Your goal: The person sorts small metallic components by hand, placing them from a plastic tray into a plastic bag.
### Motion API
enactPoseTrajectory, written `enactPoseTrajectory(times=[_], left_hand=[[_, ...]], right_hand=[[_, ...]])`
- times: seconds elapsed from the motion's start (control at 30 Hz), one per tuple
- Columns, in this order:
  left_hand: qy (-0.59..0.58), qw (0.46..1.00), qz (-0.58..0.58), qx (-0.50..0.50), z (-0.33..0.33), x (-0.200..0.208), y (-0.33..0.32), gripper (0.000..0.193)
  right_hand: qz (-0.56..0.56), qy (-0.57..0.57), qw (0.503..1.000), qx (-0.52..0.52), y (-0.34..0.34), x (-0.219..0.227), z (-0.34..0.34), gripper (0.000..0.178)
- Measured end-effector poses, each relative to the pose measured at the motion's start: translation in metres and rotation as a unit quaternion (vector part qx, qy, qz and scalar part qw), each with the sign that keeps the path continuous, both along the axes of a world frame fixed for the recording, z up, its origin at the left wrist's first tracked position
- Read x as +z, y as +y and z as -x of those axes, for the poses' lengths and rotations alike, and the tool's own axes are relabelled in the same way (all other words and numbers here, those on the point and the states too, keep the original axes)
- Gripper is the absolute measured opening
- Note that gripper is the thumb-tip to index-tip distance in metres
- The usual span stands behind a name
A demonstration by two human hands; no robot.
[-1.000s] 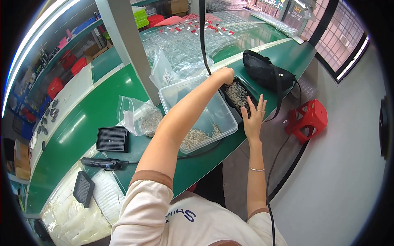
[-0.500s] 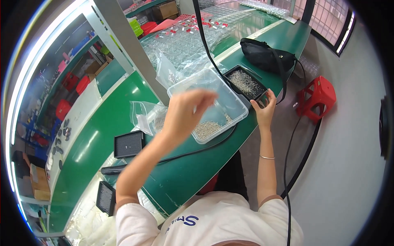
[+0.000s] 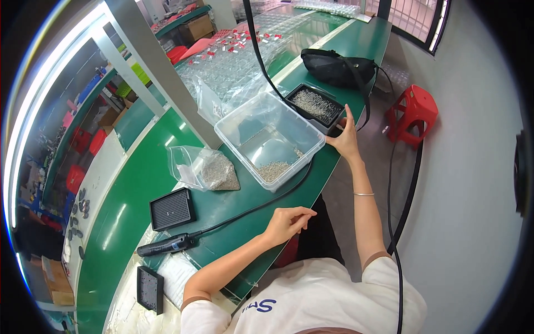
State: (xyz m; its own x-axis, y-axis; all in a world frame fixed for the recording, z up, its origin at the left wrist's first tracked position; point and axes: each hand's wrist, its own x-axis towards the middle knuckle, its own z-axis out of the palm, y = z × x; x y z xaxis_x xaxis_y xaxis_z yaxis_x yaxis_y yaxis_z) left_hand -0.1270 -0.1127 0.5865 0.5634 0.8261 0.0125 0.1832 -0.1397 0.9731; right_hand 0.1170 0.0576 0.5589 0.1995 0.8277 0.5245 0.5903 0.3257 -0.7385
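Observation:
My right hand (image 3: 346, 138) grips the near right end of a black tray (image 3: 328, 123), its thumb on the near side and its fingers at the far corner. Many small, pale metallic pieces (image 3: 311, 104) lie loose in that tray. My left hand (image 3: 289, 224) hovers over the front edge of the green table, index finger stretched out and the others loosely bent; I see nothing in it. Between the hands stands a clear plastic box (image 3: 233, 142) with a heap of similar small pieces (image 3: 272, 171) in its near corner.
A clear bag of small pieces (image 3: 219, 171) lies left of the box. Nearer are a black gridded tray (image 3: 171, 209), a corded black handheld tool (image 3: 167, 245) and another black tray (image 3: 149, 289). A black bag (image 3: 334, 69) lies behind; a red stool (image 3: 414, 114) stands right.
My left hand has swung from above the clear box down toward me, to the table's front edge. My right hand stays at the black tray. The view has shifted slightly.

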Motion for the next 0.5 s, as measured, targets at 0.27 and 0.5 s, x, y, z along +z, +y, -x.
enactPoseTrajectory(times=[0.27, 0.5], left_hand=[[-0.03, 0.999, 0.006, 0.021, 0.002, -0.004, -0.007, 0.016], [0.073, 0.886, -0.451, 0.083, 0.007, -0.002, 0.011, 0.028]], right_hand=[[-0.056, -0.126, 0.989, -0.059, -0.012, -0.002, 0.002, 0.129], [0.003, -0.088, 0.996, -0.014, -0.003, 0.002, 0.003, 0.127]])
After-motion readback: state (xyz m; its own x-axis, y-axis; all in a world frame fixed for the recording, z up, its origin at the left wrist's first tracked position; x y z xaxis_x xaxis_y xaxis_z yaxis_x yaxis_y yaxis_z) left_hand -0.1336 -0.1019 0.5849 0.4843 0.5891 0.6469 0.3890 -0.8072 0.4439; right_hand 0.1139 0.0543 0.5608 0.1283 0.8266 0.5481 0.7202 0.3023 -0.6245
